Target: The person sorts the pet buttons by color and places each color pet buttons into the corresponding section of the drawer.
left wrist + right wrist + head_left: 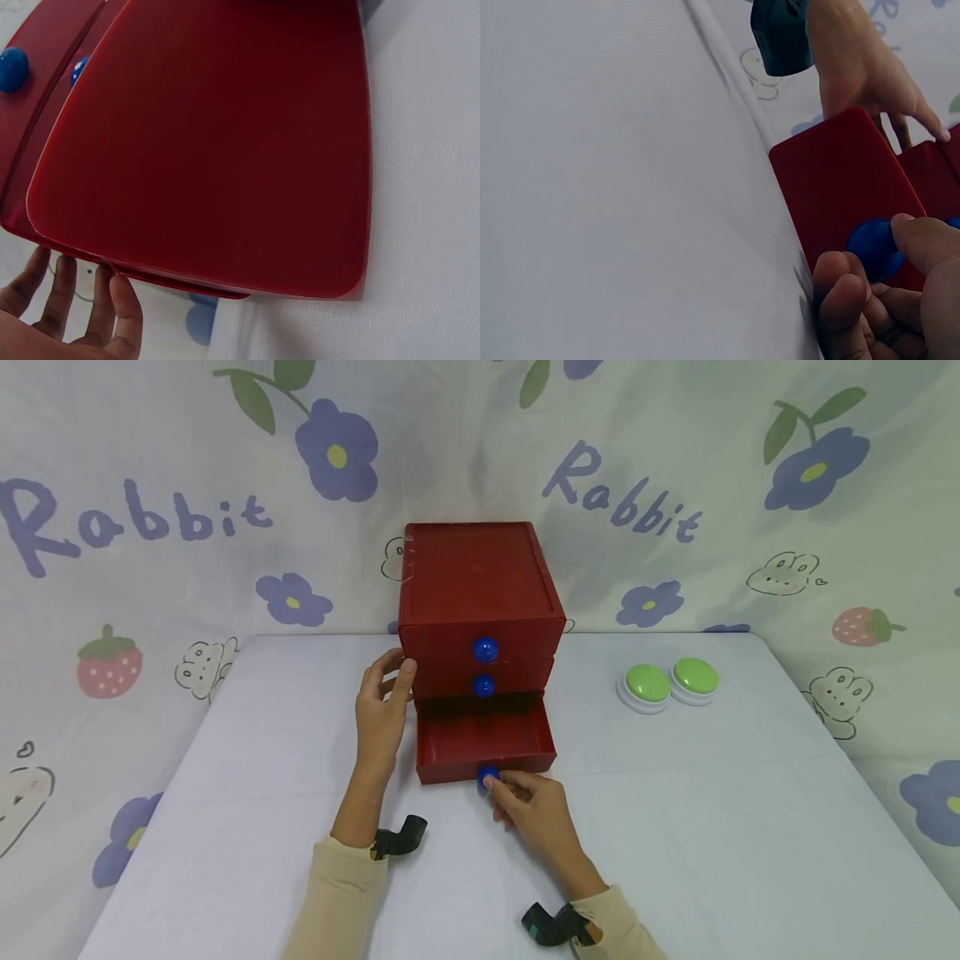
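A red cabinet [480,572] with three drawers stands on the white table. Its bottom drawer [483,739] is pulled out, and no object shows inside. My right hand [536,810] pinches the blue knob [874,250] of that drawer between thumb and fingers. Against the cabinet's left side rests my left hand [384,714], fingertips touching its edge; in the left wrist view its fingers [60,296] are spread along the red side. The top blue knob [486,649] and the middle blue knob [483,686] are on drawers that are pushed in.
Two green push buttons with white bases, the left button [647,685] and the right button [695,680], stand side by side right of the cabinet. Behind the table [712,810] hangs a patterned cloth [480,460]. Dark wrist-worn devices sit at both cuffs.
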### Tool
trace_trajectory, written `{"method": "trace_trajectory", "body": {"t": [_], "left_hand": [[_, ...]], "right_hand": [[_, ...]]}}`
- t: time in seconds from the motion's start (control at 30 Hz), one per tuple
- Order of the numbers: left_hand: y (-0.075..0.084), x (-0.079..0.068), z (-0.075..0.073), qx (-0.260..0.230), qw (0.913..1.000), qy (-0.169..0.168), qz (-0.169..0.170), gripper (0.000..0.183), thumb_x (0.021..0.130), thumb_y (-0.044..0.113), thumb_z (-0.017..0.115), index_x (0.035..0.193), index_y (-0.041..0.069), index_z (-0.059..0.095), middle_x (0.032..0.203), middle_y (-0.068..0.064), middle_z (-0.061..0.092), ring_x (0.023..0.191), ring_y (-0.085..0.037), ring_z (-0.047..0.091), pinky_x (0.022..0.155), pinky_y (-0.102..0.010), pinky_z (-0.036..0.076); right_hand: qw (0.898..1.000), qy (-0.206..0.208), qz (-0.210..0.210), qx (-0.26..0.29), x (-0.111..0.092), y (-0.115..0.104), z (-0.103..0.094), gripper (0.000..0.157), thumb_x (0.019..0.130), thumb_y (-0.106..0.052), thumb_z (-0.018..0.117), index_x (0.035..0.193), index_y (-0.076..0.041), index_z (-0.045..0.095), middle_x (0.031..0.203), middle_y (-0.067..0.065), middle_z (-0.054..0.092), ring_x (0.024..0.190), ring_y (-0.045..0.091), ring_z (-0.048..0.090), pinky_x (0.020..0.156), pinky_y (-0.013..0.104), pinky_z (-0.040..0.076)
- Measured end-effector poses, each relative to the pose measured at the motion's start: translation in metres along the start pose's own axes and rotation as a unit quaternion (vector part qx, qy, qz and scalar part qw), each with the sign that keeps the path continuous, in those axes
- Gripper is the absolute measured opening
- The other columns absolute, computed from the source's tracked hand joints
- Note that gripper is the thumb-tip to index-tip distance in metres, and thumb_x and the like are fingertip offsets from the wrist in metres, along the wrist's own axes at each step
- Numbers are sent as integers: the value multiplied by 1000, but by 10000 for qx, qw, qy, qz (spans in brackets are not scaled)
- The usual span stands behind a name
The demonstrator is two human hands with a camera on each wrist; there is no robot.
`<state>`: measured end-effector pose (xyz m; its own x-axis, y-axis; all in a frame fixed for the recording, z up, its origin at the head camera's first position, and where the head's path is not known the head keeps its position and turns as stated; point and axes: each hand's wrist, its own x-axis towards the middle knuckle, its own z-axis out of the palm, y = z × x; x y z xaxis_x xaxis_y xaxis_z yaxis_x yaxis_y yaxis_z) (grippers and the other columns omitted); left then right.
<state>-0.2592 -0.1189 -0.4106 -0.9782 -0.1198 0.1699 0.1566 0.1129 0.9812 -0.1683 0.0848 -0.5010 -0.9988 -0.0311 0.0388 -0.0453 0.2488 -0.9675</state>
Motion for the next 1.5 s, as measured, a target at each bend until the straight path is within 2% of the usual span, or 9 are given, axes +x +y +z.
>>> {"method": "trace_trajectory", "body": {"t": [0.07, 0.27, 0.5, 0.87, 1.03, 1.2, 1.27, 1.43, 1.5], "left_hand": [[0, -1, -1, -3, 10000, -1, -4, 49, 103, 34, 57, 145, 10, 50, 138, -6, 51, 116, -19, 53, 90, -26, 51], [-2, -2, -2, -11, 10000, 5, 15, 49, 103, 34, 57, 145, 10, 51, 137, -6, 51, 115, -19, 53, 96, -41, 51], [-3, -3, -2, -27, 10000, 5, -24, 49, 103, 33, 57, 145, 10, 50, 138, -8, 51, 115, -19, 53, 98, -51, 49], [-5, -3, -5, -2, 10000, 26, -30, 49, 103, 35, 57, 145, 10, 50, 138, -7, 51, 115, -18, 53, 96, -44, 51], [-4, -1, -4, -128, 9999, 28, 34, 49, 102, 33, 58, 144, 9, 52, 137, -8, 51, 113, -21, 54, 96, -47, 50], [-3, 0, -4, -89, 9999, 24, 49, 48, 102, 33, 58, 144, 9, 51, 137, -8, 51, 113, -21, 54, 93, -38, 51], [-3, 0, -4, -72, 10000, 28, 42, 48, 103, 33, 57, 144, 9, 51, 138, -8, 51, 115, -23, 53, 94, -39, 51], [-2, 2, -2, -130, 9999, 17, 75, 49, 103, 32, 57, 145, 8, 50, 139, -9, 50, 117, -25, 53, 98, -53, 48], [-2, 3, -1, -125, 9999, 15, 81, 49, 102, 32, 57, 145, 8, 50, 139, -9, 50, 116, -24, 53, 97, -46, 50]], "right_hand": [[10000, -18, 36, -2, -2, 0, 0, 28, 93, -35, 72, 97, -8, 75, 69, -1, 67, 55, 15, 63, 52, 29, 56], [9998, -70, 166, 13, -8, -1, 1, 28, 93, -34, 73, 99, -6, 75, 70, 0, 68, 55, 15, 64, 52, 29, 56], [9996, -114, 260, 23, -15, -1, 2, 29, 93, -35, 73, 96, -6, 75, 69, 2, 68, 54, 16, 63, 51, 29, 56], [9992, -207, 324, 98, -26, -2, 4, 29, 92, -34, 74, 93, -5, 75, 68, 3, 67, 53, 16, 62, 50, 28, 55], [9993, -197, 281, 116, -28, -2, 4, 27, 92, -33, 74, 92, -6, 75, 68, 3, 67, 54, 17, 63, 49, 27, 55], [9991, -208, 280, 225, -31, -4, 3, 25, 93, -32, 73, 94, -7, 75, 70, 3, 67, 55, 17, 63, 50, 28, 56], [9990, -226, 282, 256, -32, -5, 3, 26, 93, -32, 73, 95, -6, 75, 71, 4, 68, 55, 17, 64, 50, 29, 56], [9991, -211, 266, 259, -35, -7, 0, 25, 92, -30, 74, 95, -5, 75, 71, 4, 69, 55, 18, 64, 50, 29, 56], [9992, -182, 253, 247, -36, -7, -2, 25, 92, -30, 74, 95, -5, 75, 71, 4, 69, 54, 18, 64, 49, 29, 56]]}}
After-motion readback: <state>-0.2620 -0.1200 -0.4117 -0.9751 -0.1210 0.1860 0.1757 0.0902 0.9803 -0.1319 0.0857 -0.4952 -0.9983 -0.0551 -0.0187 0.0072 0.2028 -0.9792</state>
